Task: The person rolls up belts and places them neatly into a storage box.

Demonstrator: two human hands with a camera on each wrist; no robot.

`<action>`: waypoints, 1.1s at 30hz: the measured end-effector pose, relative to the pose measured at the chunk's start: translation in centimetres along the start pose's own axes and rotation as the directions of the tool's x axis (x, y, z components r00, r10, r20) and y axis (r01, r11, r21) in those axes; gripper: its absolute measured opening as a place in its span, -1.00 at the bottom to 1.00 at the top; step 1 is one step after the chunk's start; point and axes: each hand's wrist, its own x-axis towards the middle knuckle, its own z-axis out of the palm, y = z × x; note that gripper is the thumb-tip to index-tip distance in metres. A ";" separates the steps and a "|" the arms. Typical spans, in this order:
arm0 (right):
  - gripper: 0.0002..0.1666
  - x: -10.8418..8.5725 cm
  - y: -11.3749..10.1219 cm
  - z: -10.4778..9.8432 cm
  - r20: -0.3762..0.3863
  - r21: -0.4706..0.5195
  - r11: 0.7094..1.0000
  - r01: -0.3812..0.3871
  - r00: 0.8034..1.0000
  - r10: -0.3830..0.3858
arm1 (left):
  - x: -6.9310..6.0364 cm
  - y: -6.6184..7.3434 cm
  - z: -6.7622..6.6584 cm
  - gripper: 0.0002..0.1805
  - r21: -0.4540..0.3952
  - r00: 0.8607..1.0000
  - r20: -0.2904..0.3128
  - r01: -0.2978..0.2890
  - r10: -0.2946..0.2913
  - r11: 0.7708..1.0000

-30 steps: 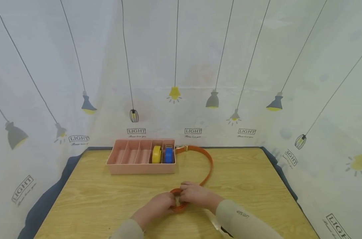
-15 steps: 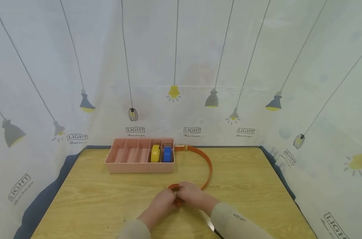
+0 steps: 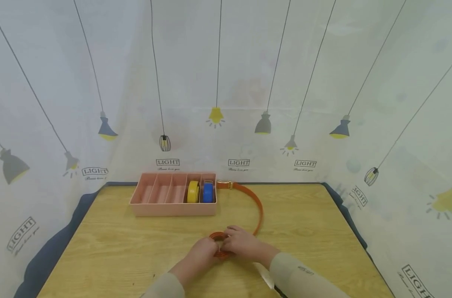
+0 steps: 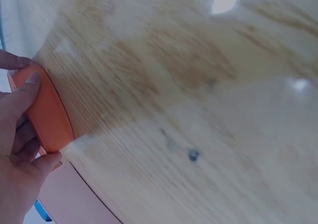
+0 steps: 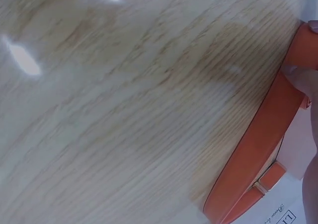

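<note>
An orange belt (image 3: 262, 211) lies on the wooden table, its near end wound into a coil (image 3: 216, 234) between the two hands. My left hand (image 3: 200, 255) grips the coil's left side; in the left wrist view, thumb and fingers hold the orange belt roll (image 4: 51, 112) standing on its edge. On the coil's right side, my right hand (image 3: 245, 245) pinches the strap, with a thumb (image 5: 304, 80) pressed on the band in the right wrist view. From there the loose strap curves back to a gold-coloured buckle (image 3: 230, 185) beside the pink box. Fingers partly hide the coil.
Behind the hands stands a pink divided box (image 3: 173, 210). A rolled yellow belt (image 3: 192, 192) and a rolled blue belt (image 3: 208, 193) sit in its two right compartments. A lamp-patterned white curtain (image 3: 240, 136) surrounds the table (image 3: 304, 223) at the back and sides.
Both hands have stayed on the coil, drawing closer together half a second ago and then parting slightly. The coil has shifted a little left in view. The box and its belts stay put.
</note>
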 end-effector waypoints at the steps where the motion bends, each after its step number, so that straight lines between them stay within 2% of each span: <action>1: -0.78 -0.1 0.1 0.0 0.013 -0.001 1.000 0.014 1.000 -0.014 | -0.1 0.0 -0.1 -0.76 -0.005 1.000 0.009 -0.009 0.009 1.000; 6: -0.71 -0.7 0.9 -0.1 0.087 -0.033 0.994 0.102 0.991 -0.099 | -0.4 -0.3 0.0 -0.85 -0.057 0.994 0.066 -0.080 0.084 0.995; 9: -0.71 -0.9 1.3 -0.2 0.103 -0.076 0.984 0.163 0.983 -0.155 | -0.6 -0.4 0.1 -0.85 -0.086 0.988 0.087 -0.120 0.128 0.989; 14: -0.74 -0.9 1.5 0.0 0.062 -0.197 0.949 0.248 0.969 -0.240 | -1.0 -0.4 0.0 -0.80 -0.082 0.982 0.082 -0.161 0.167 0.984; 17: -0.79 -0.8 1.6 0.2 0.026 -0.241 0.932 0.272 0.962 -0.274 | -1.0 -0.3 -0.2 -0.80 -0.069 0.978 0.078 -0.187 0.192 0.980; 24: -0.88 -0.1 1.5 -0.1 -0.015 -0.224 0.927 0.300 0.950 -0.311 | -0.7 -0.4 -0.7 -0.87 -0.101 0.972 0.127 -0.185 0.197 0.978; 28: -0.87 0.2 1.2 -0.4 0.023 -0.233 0.931 0.280 0.959 -0.283 | -0.3 -0.3 -1.0 -0.82 0.015 0.967 0.126 -0.224 0.220 0.975; 31: -0.88 0.3 0.9 -0.7 0.067 -0.223 0.947 0.233 0.972 -0.224 | -0.1 -0.2 -1.1 -0.81 0.134 0.965 0.109 -0.253 0.240 0.958; 33: -0.88 0.4 0.7 -0.8 0.082 -0.198 0.962 0.190 0.981 -0.177 | -0.1 -0.3 -1.1 -0.84 0.167 0.964 0.086 -0.263 0.251 0.950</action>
